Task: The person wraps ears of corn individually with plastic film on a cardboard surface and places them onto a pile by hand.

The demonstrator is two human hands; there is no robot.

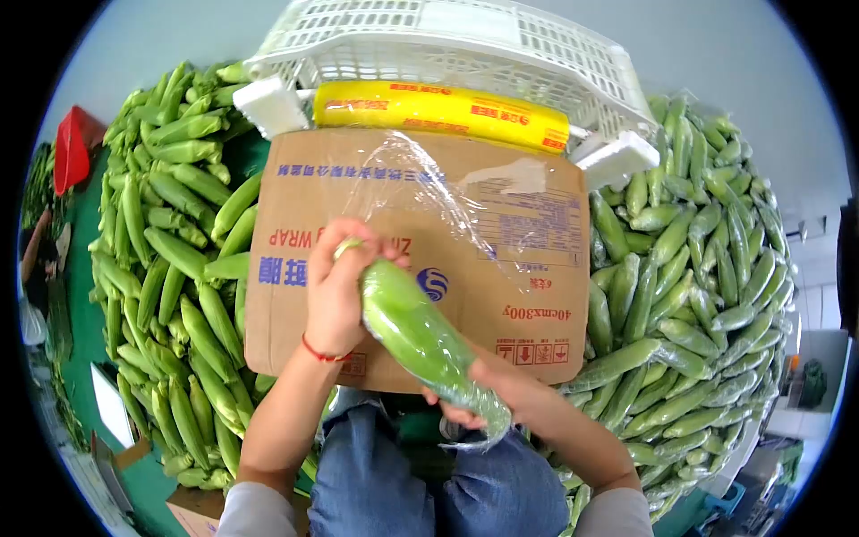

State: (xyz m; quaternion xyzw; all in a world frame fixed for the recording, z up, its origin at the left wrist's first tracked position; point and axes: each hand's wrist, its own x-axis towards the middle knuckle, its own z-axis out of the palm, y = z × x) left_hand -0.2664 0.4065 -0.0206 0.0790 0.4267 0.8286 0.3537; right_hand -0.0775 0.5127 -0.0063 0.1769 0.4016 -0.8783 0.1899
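Observation:
A green ear of corn [416, 336] in its husk, with shiny cling film around it, is held at a slant above the cardboard box [304, 206]. My left hand [335, 277] is closed around its upper end, by the stem. At the lower end, my right hand [488, 385] grips the corn from beside and below, where loose film bunches past the tip. Some of the right fingers are hidden behind the corn. A roll of cling film [394, 105] with yellow printed wrapping lies at the box's far edge, and a clear sheet of film [429, 183] spreads over the box top.
Unwrapped corn [179, 251] is heaped on the left, film-wrapped corn [689, 331] on the right. Two white foam blocks [273, 106] flank the roll's ends. Behind it stands a white plastic crate [465, 49]. A red scoop-like object [73, 148] is at far left.

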